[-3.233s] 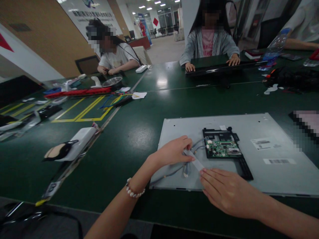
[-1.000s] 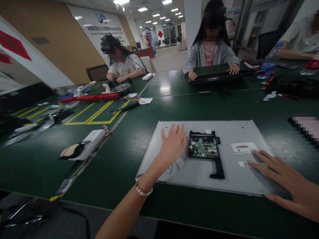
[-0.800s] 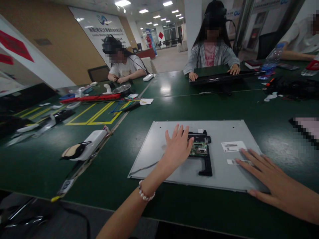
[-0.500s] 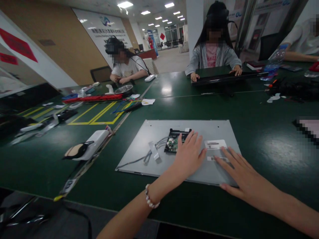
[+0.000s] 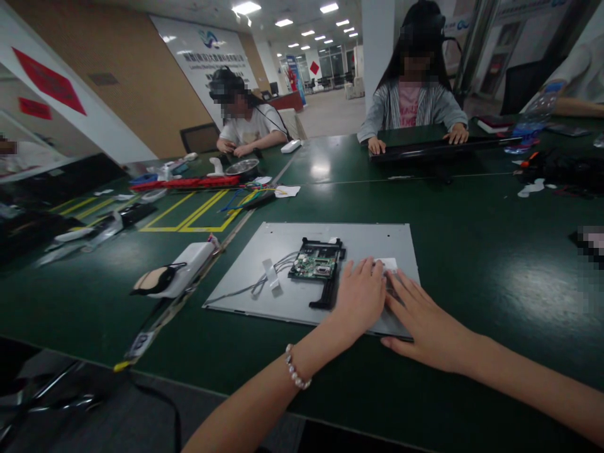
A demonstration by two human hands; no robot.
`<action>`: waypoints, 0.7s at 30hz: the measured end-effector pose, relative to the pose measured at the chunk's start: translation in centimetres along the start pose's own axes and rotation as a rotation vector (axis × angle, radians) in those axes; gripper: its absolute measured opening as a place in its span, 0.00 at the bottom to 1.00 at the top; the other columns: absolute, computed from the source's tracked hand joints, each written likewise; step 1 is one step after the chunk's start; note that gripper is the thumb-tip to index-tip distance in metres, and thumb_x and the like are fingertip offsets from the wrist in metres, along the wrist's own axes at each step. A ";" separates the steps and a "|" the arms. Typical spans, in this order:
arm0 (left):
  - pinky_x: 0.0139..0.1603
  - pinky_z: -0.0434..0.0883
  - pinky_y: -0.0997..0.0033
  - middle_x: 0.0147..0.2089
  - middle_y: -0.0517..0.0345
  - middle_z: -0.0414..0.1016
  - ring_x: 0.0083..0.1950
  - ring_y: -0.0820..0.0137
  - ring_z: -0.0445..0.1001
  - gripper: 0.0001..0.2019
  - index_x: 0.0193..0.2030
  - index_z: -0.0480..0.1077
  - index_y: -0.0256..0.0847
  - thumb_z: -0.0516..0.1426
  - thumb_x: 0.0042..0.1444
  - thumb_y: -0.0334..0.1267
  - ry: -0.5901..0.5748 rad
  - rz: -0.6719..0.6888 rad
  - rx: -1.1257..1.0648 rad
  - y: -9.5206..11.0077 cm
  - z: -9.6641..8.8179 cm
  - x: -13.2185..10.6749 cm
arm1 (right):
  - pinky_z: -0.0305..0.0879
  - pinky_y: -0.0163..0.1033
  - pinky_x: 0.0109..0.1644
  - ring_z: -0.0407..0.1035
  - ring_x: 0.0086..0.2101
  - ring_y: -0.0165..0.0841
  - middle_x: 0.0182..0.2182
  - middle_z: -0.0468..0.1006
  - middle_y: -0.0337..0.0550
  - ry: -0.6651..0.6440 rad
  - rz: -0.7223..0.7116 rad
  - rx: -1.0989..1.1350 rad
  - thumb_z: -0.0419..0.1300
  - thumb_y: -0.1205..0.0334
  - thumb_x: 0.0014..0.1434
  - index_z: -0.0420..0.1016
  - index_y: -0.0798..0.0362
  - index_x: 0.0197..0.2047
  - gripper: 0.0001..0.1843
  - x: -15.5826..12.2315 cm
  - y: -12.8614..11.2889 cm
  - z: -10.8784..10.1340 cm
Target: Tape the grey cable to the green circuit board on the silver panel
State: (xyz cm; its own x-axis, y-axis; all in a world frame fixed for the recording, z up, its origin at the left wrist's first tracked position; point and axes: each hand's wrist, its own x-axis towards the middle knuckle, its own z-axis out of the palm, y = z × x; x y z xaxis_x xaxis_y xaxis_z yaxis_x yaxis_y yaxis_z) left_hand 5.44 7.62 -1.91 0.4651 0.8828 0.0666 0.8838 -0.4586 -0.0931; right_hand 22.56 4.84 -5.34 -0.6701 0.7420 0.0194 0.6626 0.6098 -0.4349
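Observation:
A flat grey metal panel (image 5: pixel 245 277), looking like the back of a display screen, lies on the green table. Fixed near its middle is a green circuit board (image 5: pixel 315 265) in a black frame, with grey cables (image 5: pixel 264 280) under clear tape to its left. My left hand (image 5: pixel 361 296) rests flat on the panel right of the board, fingers stretched out, a beaded bracelet at the wrist. Beside it, my right hand (image 5: pixel 425 321) lies spread over the panel's right side. A white label (image 5: pixel 389 264) is partly covered by the hands.
Left of the panel stands a white device with a strap (image 5: pixel 186 270). Wires (image 5: pixel 250 196), a red strip and a round metal dish (image 5: pixel 242 167) lie further back. Opposite, a person holds a black panel (image 5: pixel 425 151); another person sits to the left. A water bottle (image 5: pixel 533 119) stands far right.
The panel has slid left on the table. My left hand has come off the circuit board, which now shows in full; my right hand has moved left with the panel, closer to my left hand.

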 end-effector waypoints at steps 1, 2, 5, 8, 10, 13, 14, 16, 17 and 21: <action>0.66 0.56 0.52 0.65 0.42 0.64 0.65 0.60 0.62 0.21 0.63 0.61 0.32 0.42 0.67 0.36 -0.004 -0.014 0.014 -0.1 -0.1 0.1 | 0.36 0.59 0.69 0.26 0.68 0.50 0.71 0.29 0.49 -0.012 -0.011 0.011 0.52 0.36 0.59 0.37 0.49 0.73 0.48 0.3 -0.1 -0.1; 0.66 0.56 0.52 0.65 0.42 0.64 0.65 0.60 0.63 0.21 0.63 0.61 0.33 0.43 0.67 0.35 -0.010 -0.027 0.027 -0.2 -0.2 0.1 | 0.36 0.59 0.69 0.26 0.68 0.49 0.71 0.29 0.48 -0.022 -0.022 0.020 0.52 0.36 0.59 0.38 0.48 0.73 0.48 0.6 -0.2 -0.2; 0.65 0.56 0.51 0.63 0.41 0.66 0.64 0.59 0.64 0.21 0.62 0.62 0.33 0.44 0.65 0.33 -0.040 -0.062 0.054 -0.7 -0.4 0.3 | 0.34 0.58 0.69 0.26 0.68 0.49 0.71 0.29 0.47 -0.044 -0.061 0.031 0.52 0.36 0.59 0.40 0.49 0.73 0.47 1.5 -0.5 -0.3; 0.65 0.55 0.50 0.62 0.40 0.67 0.64 0.59 0.64 0.21 0.62 0.62 0.32 0.46 0.65 0.33 -0.064 -0.094 0.064 -1.2 -0.4 0.4 | 0.35 0.58 0.69 0.26 0.68 0.48 0.72 0.32 0.47 -0.051 -0.094 0.037 0.52 0.36 0.59 0.41 0.51 0.72 0.47 2.3 -0.7 -0.3; 0.65 0.55 0.50 0.62 0.40 0.67 0.63 0.58 0.65 0.21 0.62 0.62 0.33 0.46 0.64 0.33 -0.072 -0.113 0.067 -1.5 -0.4 0.5 | 0.35 0.58 0.69 0.27 0.68 0.48 0.72 0.34 0.48 -0.040 -0.106 0.039 0.52 0.37 0.59 0.43 0.52 0.72 0.46 2.7 -0.8 -0.2; 0.64 0.57 0.51 0.61 0.40 0.68 0.63 0.59 0.65 0.20 0.62 0.63 0.32 0.46 0.64 0.32 -0.080 -0.120 0.071 -1.8 -0.4 0.6 | 0.35 0.57 0.69 0.28 0.68 0.48 0.71 0.34 0.50 -0.015 -0.118 0.031 0.54 0.39 0.59 0.46 0.54 0.71 0.45 3.2 -1.0 -0.1; 0.64 0.57 0.51 0.60 0.40 0.69 0.63 0.59 0.65 0.20 0.61 0.63 0.32 0.46 0.64 0.31 -0.079 -0.123 0.073 -1.9 -0.4 0.6 | 0.35 0.57 0.69 0.28 0.68 0.48 0.71 0.34 0.50 -0.005 -0.120 0.029 0.54 0.40 0.59 0.46 0.54 0.71 0.45 3.4 -1.1 -0.2; 0.62 0.59 0.52 0.59 0.40 0.70 0.62 0.59 0.66 0.19 0.60 0.64 0.33 0.45 0.64 0.31 -0.072 -0.129 0.075 -2.0 -0.5 0.7 | 0.35 0.57 0.69 0.29 0.68 0.48 0.71 0.34 0.50 0.005 -0.125 0.030 0.55 0.41 0.59 0.47 0.54 0.71 0.44 3.7 -1.2 -0.2; 0.62 0.59 0.52 0.58 0.41 0.70 0.61 0.59 0.67 0.19 0.59 0.64 0.33 0.45 0.64 0.31 -0.064 -0.133 0.071 -2.1 -0.5 0.8 | 0.35 0.56 0.69 0.29 0.68 0.48 0.71 0.35 0.50 0.008 -0.127 0.031 0.55 0.40 0.59 0.48 0.53 0.71 0.44 3.8 -1.3 -0.3; 0.63 0.57 0.50 0.53 0.44 0.74 0.55 0.60 0.72 0.18 0.59 0.63 0.35 0.46 0.65 0.34 -0.018 -0.156 0.008 -3.1 -0.7 0.8 | 0.36 0.57 0.69 0.31 0.68 0.47 0.71 0.37 0.48 0.002 -0.136 0.050 0.53 0.38 0.59 0.48 0.50 0.71 0.43 3.9 -1.2 -0.5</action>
State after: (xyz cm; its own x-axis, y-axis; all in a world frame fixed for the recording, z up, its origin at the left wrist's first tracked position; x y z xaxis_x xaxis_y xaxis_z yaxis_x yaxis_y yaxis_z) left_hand 3.16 9.70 -0.84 0.3207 0.9451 0.0629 0.9449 -0.3146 -0.0909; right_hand 19.35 7.13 -4.35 -0.7518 0.6541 0.0829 0.5482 0.6900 -0.4727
